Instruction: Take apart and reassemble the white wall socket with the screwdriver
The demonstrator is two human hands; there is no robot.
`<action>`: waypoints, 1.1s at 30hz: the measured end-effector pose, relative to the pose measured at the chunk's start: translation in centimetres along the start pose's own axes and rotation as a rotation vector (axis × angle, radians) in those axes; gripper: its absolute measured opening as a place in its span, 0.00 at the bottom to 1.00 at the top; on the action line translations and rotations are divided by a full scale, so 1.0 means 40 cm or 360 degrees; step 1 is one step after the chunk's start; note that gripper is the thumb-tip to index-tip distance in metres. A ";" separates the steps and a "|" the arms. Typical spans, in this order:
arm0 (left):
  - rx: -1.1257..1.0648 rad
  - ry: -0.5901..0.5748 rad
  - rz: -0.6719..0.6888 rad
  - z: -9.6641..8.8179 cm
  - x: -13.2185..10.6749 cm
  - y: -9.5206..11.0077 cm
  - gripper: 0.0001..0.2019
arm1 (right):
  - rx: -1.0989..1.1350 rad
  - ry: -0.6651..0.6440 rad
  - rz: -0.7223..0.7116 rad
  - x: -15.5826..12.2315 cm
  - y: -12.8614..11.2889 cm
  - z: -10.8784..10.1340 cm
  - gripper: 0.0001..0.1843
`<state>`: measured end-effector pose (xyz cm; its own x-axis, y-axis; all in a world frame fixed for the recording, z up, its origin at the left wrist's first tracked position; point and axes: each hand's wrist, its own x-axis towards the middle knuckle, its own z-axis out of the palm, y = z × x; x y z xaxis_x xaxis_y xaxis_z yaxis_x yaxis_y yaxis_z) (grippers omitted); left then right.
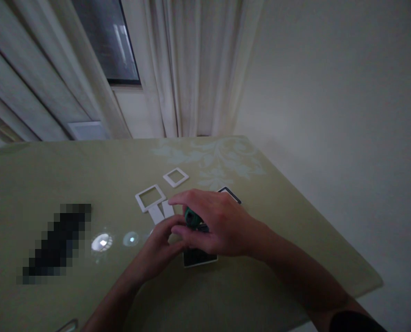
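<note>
Near the middle of the table, my right hand (222,221) is closed round a green tool handle (189,217) with a dark round end. The rest of that tool is hidden by the fingers. My left hand (166,240) is at its left, thumb and fingers curled in close to the tool; what they grip is out of sight. Under both hands lies a dark rectangular piece with a pale rim (200,258), mostly covered. Beyond my left hand are two small white plates (156,214) and a square white frame (150,198).
A smaller white frame (175,177) lies farther back. Behind my right hand, a dark-and-white edged piece (230,194) shows in part. A blurred-out black object (56,244) rests at left. The table's right edge (312,207) runs beside a wall; curtains (198,69) hang behind.
</note>
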<state>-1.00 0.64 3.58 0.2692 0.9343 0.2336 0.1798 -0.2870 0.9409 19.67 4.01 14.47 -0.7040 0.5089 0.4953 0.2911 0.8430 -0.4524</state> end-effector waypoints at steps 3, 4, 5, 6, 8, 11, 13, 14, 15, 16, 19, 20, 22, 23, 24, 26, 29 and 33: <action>0.0034 -0.0011 0.0037 0.002 -0.005 0.000 0.17 | 0.0009 0.0007 -0.0006 0.000 -0.002 0.002 0.20; 0.0049 0.0022 0.0039 0.003 -0.005 0.001 0.18 | 0.0030 0.0007 -0.0012 0.000 -0.003 0.003 0.21; 0.0061 0.0055 0.0035 0.004 -0.003 0.003 0.19 | 0.0051 0.0002 -0.0016 0.000 -0.004 0.004 0.22; 0.0068 0.0080 0.0027 0.006 -0.002 0.005 0.19 | 0.0067 -0.0004 -0.0015 0.000 -0.004 0.005 0.23; 0.0078 0.0104 0.0015 0.008 0.000 0.008 0.18 | 0.0080 -0.0009 -0.0012 -0.001 -0.003 0.006 0.23; 0.0103 0.0088 0.0017 0.007 -0.004 0.009 0.19 | 0.0074 0.0003 -0.0007 -0.001 0.000 0.004 0.22; 0.0127 0.0097 0.0014 0.007 -0.007 0.008 0.21 | 0.0079 -0.0008 0.0006 0.000 -0.001 0.001 0.23; 0.0138 0.0111 0.0009 0.008 -0.007 0.007 0.22 | 0.0086 -0.0016 0.0014 0.000 -0.002 0.000 0.23; 0.0146 0.0130 0.0002 0.009 -0.007 0.007 0.22 | 0.0094 -0.0022 0.0021 0.001 -0.003 0.000 0.24; 0.0150 0.0145 -0.0006 0.011 -0.005 0.007 0.22 | 0.0097 -0.0029 0.0031 0.001 -0.005 0.000 0.25; 0.0147 0.0181 -0.0027 0.011 -0.003 0.007 0.18 | 0.0094 -0.0046 0.0050 0.000 -0.008 0.001 0.25; 0.0146 0.0180 -0.0033 0.009 -0.004 0.006 0.18 | 0.0090 -0.0044 0.0049 0.000 -0.008 0.002 0.25; 0.0152 0.0147 -0.0033 0.004 -0.010 0.004 0.18 | 0.0095 -0.0042 0.0044 0.000 -0.006 0.003 0.24; 0.0158 0.0130 -0.0027 0.001 -0.013 0.003 0.19 | 0.0103 -0.0045 0.0039 0.000 -0.004 0.003 0.25; 0.0164 0.0116 -0.0020 0.000 -0.016 0.001 0.19 | 0.0111 -0.0052 0.0035 0.000 -0.003 0.003 0.26; 0.0165 0.0104 -0.0008 0.002 -0.018 -0.002 0.20 | 0.0133 -0.0068 0.0031 0.000 0.000 0.004 0.29; 0.0164 0.0129 -0.0004 0.014 -0.012 -0.005 0.21 | 0.0165 -0.0077 0.0052 0.000 0.000 0.003 0.28; 0.0196 0.0199 0.0007 0.017 -0.009 -0.012 0.16 | 0.0138 -0.0039 0.0079 0.003 -0.003 -0.001 0.23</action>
<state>-0.55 0.30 2.88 0.1516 0.9498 0.2735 0.2957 -0.3077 0.9044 19.58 3.96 14.61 -0.7060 0.5445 0.4529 0.2697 0.7980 -0.5389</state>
